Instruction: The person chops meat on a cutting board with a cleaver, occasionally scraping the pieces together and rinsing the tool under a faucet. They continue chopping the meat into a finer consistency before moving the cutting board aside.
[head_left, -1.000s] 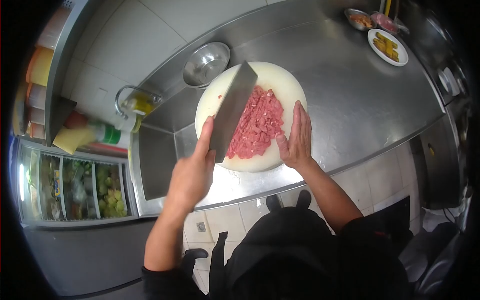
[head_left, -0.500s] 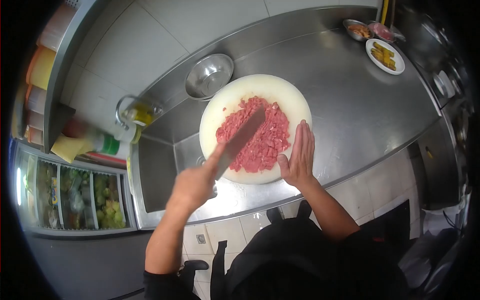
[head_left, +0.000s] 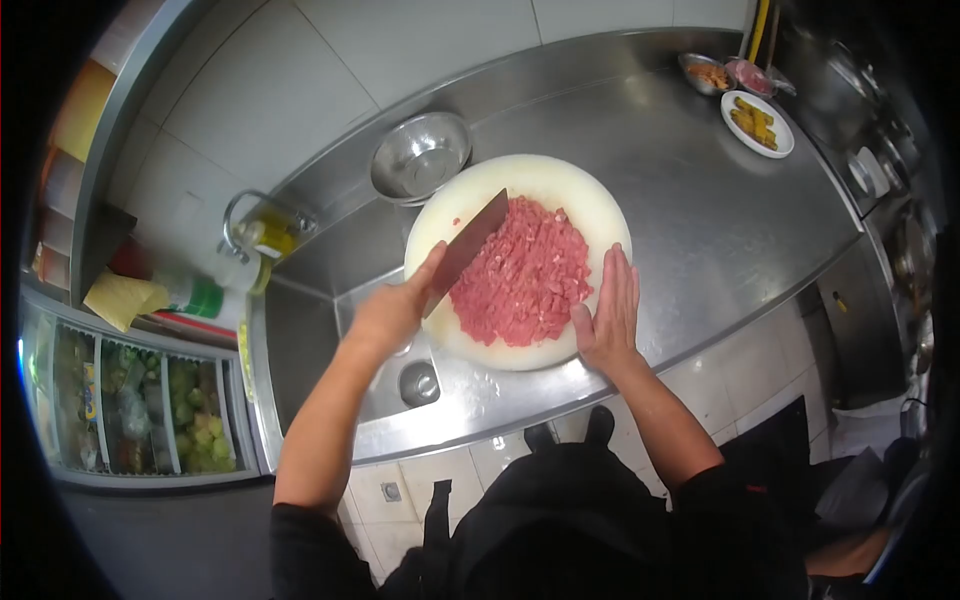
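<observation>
A person in black clothing (head_left: 560, 510) stands at a stainless steel desk (head_left: 720, 220) with both hands over a round, pale cutting board (head_left: 602, 205). The left hand (head_left: 388, 315) is closed around the handle of a broad cleaver (head_left: 470, 250), its blade slanting up and to the right along the left side of a heap of chopped red meat (head_left: 525, 270). The meat lies spread over the middle of the board in small pieces flecked with white, and one small scrap sits apart from it near the board's upper left edge. Whether the cleaver's edge touches the board cannot be told. The right hand (head_left: 612, 320) holds nothing; it is flat, with the fingers together and the thumb apart, at the right edge of the board just beside the meat. Just beyond the board, to the upper left, is a shiny metal bowl (head_left: 420, 155). A sink (head_left: 300, 340) opens on the left, below a curved faucet (head_left: 232, 225), with a container of yellow liquid (head_left: 270, 240) nearby. Well apart, at the far right end of the desk, a white plate (head_left: 786, 140) carries yellow-brown strips, near a small bowl (head_left: 689, 66) of orange-brown food. A glass-fronted fridge (head_left: 130, 400) at the left shows green produce inside.
</observation>
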